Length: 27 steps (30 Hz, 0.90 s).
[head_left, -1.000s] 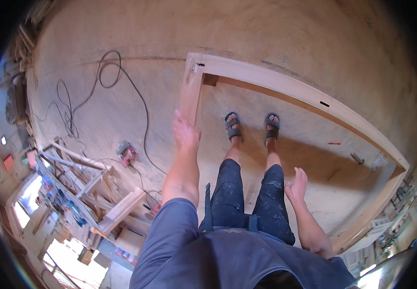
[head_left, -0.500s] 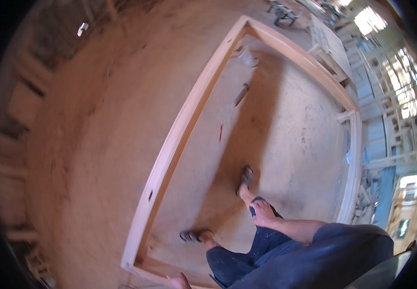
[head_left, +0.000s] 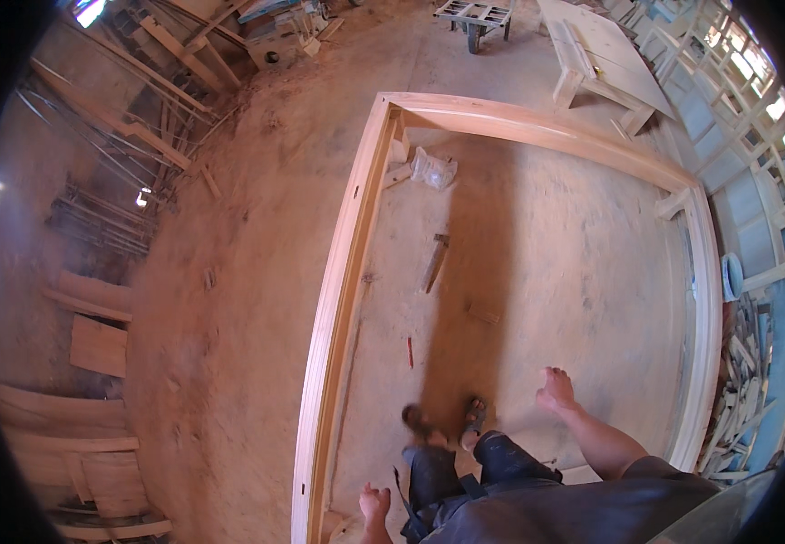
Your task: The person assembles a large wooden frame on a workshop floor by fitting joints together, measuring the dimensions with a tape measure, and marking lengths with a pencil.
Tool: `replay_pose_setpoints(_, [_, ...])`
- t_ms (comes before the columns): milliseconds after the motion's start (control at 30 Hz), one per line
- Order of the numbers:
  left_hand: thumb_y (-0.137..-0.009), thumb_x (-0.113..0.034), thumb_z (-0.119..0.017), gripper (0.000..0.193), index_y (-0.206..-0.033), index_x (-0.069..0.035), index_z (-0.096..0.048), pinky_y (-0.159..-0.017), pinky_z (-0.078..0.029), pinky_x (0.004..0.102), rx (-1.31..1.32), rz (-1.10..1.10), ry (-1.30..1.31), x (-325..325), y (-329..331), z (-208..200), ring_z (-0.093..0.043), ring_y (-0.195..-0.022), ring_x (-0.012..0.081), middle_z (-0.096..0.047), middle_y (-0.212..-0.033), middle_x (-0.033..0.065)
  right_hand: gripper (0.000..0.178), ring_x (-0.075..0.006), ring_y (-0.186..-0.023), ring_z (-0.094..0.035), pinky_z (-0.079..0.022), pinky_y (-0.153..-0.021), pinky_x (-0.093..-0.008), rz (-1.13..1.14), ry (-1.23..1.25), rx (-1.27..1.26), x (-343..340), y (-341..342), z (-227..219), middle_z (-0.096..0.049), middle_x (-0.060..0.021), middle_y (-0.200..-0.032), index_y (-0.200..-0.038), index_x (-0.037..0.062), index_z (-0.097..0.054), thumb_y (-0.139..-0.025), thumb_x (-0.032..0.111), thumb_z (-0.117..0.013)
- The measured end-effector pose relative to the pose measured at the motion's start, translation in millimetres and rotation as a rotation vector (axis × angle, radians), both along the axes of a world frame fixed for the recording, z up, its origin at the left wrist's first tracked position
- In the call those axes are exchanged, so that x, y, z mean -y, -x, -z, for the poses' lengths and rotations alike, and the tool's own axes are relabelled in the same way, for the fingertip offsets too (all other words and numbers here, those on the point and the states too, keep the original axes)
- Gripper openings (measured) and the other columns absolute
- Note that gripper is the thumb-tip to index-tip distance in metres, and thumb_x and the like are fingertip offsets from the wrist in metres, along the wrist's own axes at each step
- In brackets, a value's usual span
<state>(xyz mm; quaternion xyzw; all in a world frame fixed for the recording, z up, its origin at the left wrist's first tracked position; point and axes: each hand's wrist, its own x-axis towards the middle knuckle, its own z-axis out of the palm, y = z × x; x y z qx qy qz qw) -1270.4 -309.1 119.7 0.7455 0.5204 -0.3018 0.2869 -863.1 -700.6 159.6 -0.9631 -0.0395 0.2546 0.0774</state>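
A large wooden frame [head_left: 343, 272] rests on the floor around my feet, with its left, far and right beams in view. My left hand [head_left: 374, 501] hangs just inside the left beam, fingers loosely bent and apart, holding nothing. Out over the floor to the right is my right hand [head_left: 556, 392], empty too, its fingers loosely curled and not touching the frame. Inside the frame lie a hammer [head_left: 433, 264], a thin red stick-like thing [head_left: 411, 352] and a clear plastic bag [head_left: 433, 169] near the far left corner.
A low wooden bench [head_left: 583, 68] with a pale panel stands beyond the far beam. Further back is a wheeled cart [head_left: 474, 16]. Scrap wood [head_left: 741, 390] is heaped outside the right beam. Boards [head_left: 98, 344] lie along the left side, below stacked rods [head_left: 107, 218].
My view has turned and moved back. My right hand has left my knee and swung out to the right. My feet are now closer together, and my left hand is inside the frame.
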Motion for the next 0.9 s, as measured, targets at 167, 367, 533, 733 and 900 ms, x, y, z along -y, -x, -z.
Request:
replay_pose_setpoints(167, [-0.077,-0.035,-0.068,0.071,-0.136,0.004,-0.059,-0.100,-0.052,0.0462,0.100,0.149,-0.104,-45.6,-109.8,23.0,-0.067,-0.113,0.0399,-0.071,-0.119,0.0237,0.049,-0.0391,-0.114,-0.061,-0.051,-0.099,-0.0483,0.033,-0.116,0.031,-27.2,-123.5,-12.8,-0.065,-0.0212,-0.119,-0.120,0.0047,-0.063,-0.073,0.011,-0.070])
replay_pose_setpoints(367, [-0.079,-0.034,-0.067,0.072,-0.141,0.002,-0.056,-0.101,-0.052,0.0448,-0.010,0.144,-0.006,-83.8,-305.3,46.4,-0.066,-0.115,0.0390,-0.071,-0.120,0.0221,0.046,-0.0385,-0.114,-0.063,-0.051,-0.099,-0.0483,-0.012,-0.007,-0.144,-42.0,-256.5,-3.9,-0.067,-0.0222,-0.119,-0.119,0.0051,-0.065,-0.074,0.012,-0.072])
replay_pose_setpoints(533, [-0.083,-0.033,-0.074,0.069,-0.141,-0.002,-0.055,-0.099,-0.053,0.0462,0.310,0.011,0.103,-91.0,-513.7,-15.8,-0.068,-0.114,0.0348,-0.071,-0.120,0.0192,0.051,-0.0390,-0.114,-0.064,-0.051,-0.099,-0.0486,-0.071,0.115,-0.143,-89.5,-417.3,-12.8,-0.067,-0.0229,-0.119,-0.123,0.0031,-0.062,-0.075,0.014,-0.074])
replay_pose_setpoints(733, [-0.085,-0.023,-0.075,0.064,-0.141,0.002,-0.055,-0.098,-0.053,0.0461,0.398,0.014,-0.089,-150.5,-693.0,-42.6,-0.068,-0.114,0.0355,-0.070,-0.123,0.0216,0.057,-0.0392,-0.110,-0.064,-0.048,-0.099,-0.0502,-0.237,-0.162,0.194,-210.8,-643.7,-12.3,-0.068,-0.0206,-0.116,-0.127,0.0046,-0.059,-0.077,0.022,-0.081])
replay_pose_setpoints(900, [-0.084,-0.017,-0.077,0.065,-0.141,0.003,-0.054,-0.098,-0.053,0.0443,0.420,-0.183,-0.141,-161.6,-787.1,-33.6,-0.068,-0.115,0.0350,-0.070,-0.124,0.0223,0.060,-0.0367,-0.116,-0.057,-0.043,-0.102,-0.0499,-0.409,-0.177,0.325,-303.8,-830.1,10.8,-0.063,-0.0180,-0.117,-0.123,0.0051,-0.057,-0.073,0.023,-0.084])
